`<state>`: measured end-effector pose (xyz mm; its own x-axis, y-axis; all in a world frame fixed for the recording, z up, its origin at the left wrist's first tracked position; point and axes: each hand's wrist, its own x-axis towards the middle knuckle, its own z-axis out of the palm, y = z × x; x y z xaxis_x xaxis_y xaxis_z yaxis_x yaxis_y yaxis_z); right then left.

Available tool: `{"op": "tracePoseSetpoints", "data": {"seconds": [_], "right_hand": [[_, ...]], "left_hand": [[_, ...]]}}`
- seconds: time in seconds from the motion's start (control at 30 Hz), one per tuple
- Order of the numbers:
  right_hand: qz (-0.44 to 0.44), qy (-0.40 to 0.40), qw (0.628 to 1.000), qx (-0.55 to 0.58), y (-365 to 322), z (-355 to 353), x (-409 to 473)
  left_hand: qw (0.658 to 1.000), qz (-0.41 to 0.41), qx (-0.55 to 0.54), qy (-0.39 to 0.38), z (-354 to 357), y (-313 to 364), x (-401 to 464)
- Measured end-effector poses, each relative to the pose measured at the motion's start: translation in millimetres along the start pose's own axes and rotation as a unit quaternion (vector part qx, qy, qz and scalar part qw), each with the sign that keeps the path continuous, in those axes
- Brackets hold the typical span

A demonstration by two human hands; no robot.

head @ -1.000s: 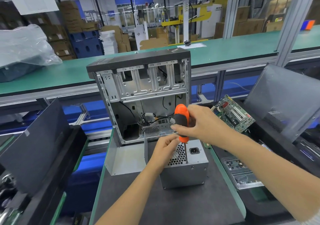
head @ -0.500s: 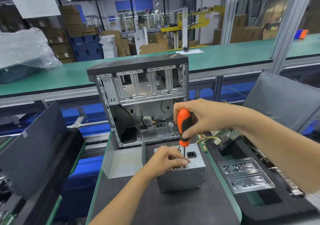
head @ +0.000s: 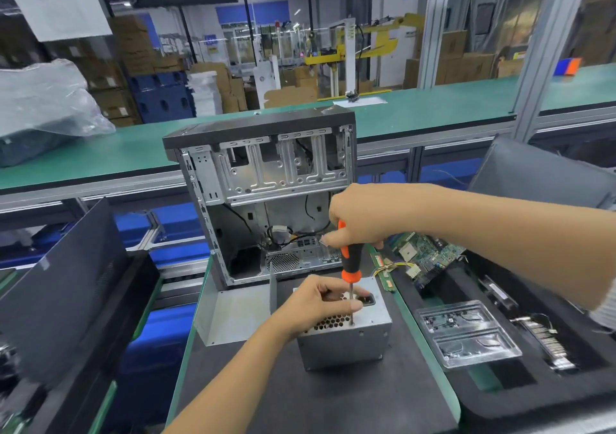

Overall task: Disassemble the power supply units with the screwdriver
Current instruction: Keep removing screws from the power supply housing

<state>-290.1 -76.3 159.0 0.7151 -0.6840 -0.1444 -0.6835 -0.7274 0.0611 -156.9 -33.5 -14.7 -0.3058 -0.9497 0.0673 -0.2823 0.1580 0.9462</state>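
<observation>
The open case [head: 266, 196] stands upright at the far end of the dark surface [head: 333, 397], its bare metal inside facing the person. Just in front of the case sits the grey power supply [head: 346, 343], its vented face up. To the right of the case, off the surface, a green circuit board [head: 430, 257] lies in a black bin, and nearer than that, a clear plastic tray [head: 466, 333]. In front of the case, the right hand [head: 363, 216] has its fingers wrapped round the handle of the orange-and-black screwdriver [head: 350, 260], held upright with its tip down on the power supply's top near its front edge. The left hand [head: 316, 303] rests on top of the power supply, fingers curled about the screwdriver's shaft.
</observation>
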Motion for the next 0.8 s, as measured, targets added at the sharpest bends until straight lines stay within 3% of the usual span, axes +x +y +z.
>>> {"op": "tracePoseSetpoints", "data": {"seconds": [0.17, 0.33, 0.57, 0.63, 0.7, 0.8], "right_hand": [[-0.057, -0.095, 0.994, 0.002, -0.4, -14.7, -8.9], [-0.143, -0.083, 0.982, -0.093, -3.8, -18.3, -21.4], [-0.171, -0.088, 0.968, -0.164, -11.8, -15.4, -24.1], [-0.142, -0.112, 0.978, -0.107, -11.0, -15.9, -20.2], [-0.055, -0.151, 0.987, 0.024, -6.6, -21.6, -12.6], [0.087, -0.197, 0.971, 0.107, 5.3, -27.9, 6.8]], "left_hand": [[0.999, 0.000, -0.027, -0.021, 7.1, -5.3, 1.3], [1.000, -0.011, -0.018, 0.006, 3.1, -12.3, 7.9], [0.998, -0.039, -0.032, -0.031, -3.8, -13.0, 17.5], [0.999, -0.032, -0.020, -0.034, -4.2, -12.6, 16.7], [0.999, -0.017, 0.004, -0.035, -4.1, -13.1, 16.8], [0.999, -0.009, 0.036, -0.023, -4.2, -14.3, 18.3]]}}
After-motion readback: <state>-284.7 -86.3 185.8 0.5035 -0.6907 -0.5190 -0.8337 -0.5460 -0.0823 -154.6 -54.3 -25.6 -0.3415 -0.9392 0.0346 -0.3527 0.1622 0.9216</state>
